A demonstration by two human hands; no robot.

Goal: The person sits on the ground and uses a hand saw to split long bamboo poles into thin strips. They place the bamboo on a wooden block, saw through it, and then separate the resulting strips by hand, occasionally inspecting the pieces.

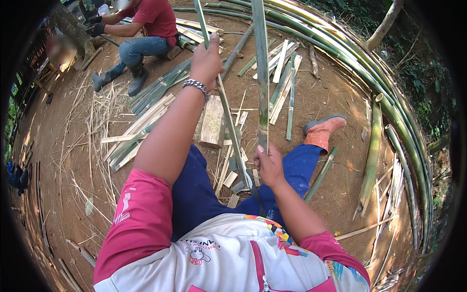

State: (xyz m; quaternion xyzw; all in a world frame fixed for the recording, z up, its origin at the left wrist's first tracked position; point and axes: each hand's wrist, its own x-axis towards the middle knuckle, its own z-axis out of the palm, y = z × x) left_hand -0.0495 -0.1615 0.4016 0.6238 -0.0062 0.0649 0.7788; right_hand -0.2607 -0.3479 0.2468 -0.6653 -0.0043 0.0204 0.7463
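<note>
My left hand (207,61), with a chain bracelet at the wrist, is raised ahead of me and closed around a narrow green bamboo strip (228,117). That strip slants down to between my legs, its lower end by a small grey rounded piece I cannot make out. Lower and to the right, my right hand (270,164) grips a wider bamboo slat (261,73) near its lower end, thumb along it. The slat stands nearly upright in view, its far end beyond the top edge. Behind the narrow strip sits a cut wood block (212,124).
Split bamboo slats (168,80) lie in piles ahead. Long bamboo poles (335,41) curve along the right. A person in a red shirt (158,19) and dark gloves squats at the upper left. My orange boot (325,131) rests among scraps on bare earth.
</note>
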